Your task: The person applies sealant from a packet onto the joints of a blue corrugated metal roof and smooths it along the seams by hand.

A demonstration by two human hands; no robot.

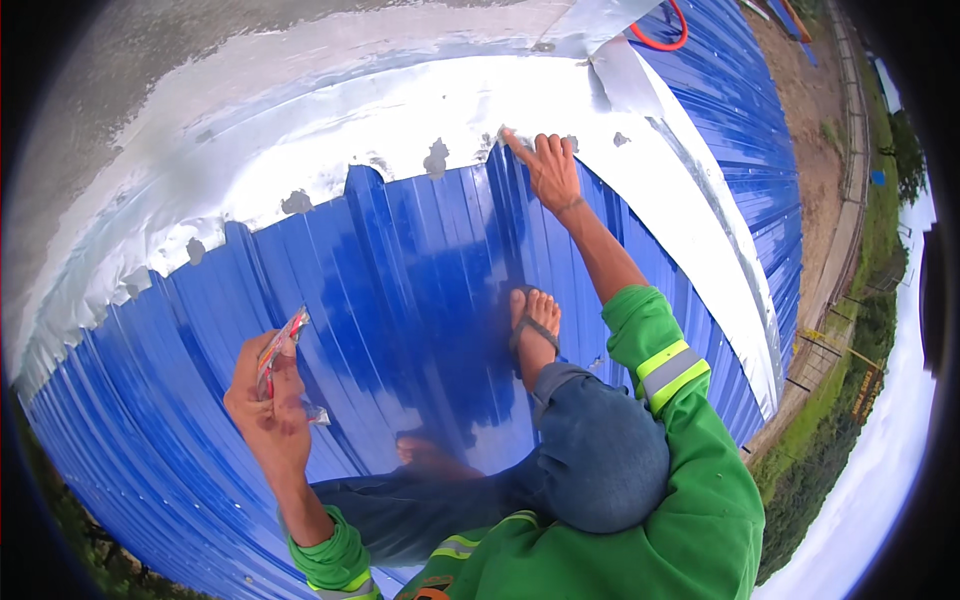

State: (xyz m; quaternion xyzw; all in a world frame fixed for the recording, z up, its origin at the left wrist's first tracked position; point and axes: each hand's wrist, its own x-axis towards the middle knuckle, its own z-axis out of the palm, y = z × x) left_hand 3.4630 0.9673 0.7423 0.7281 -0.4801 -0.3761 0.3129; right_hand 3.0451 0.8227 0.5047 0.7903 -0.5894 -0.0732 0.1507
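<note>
Head view shows, from where I stand, the left hand [268, 405] pinching a crumpled plastic packet [271, 362], clear with red, between thumb and fingers; its long axis slants away from the body and slightly rightward, and a loose flap juts out right of the thumb. Glossy, ribbed blue metal roofing [425, 285] spreads widely between this hand and the right hand [552, 175], leaving room to move. That one is loosely spread, forefinger stretched to the lower edge of the shiny silver flashing [400, 110] beside a raised rib. Dull, irregular grey patches [436, 158] mark the edge leftward of it; a sandalled foot [538, 318] stands bodyward.
</note>
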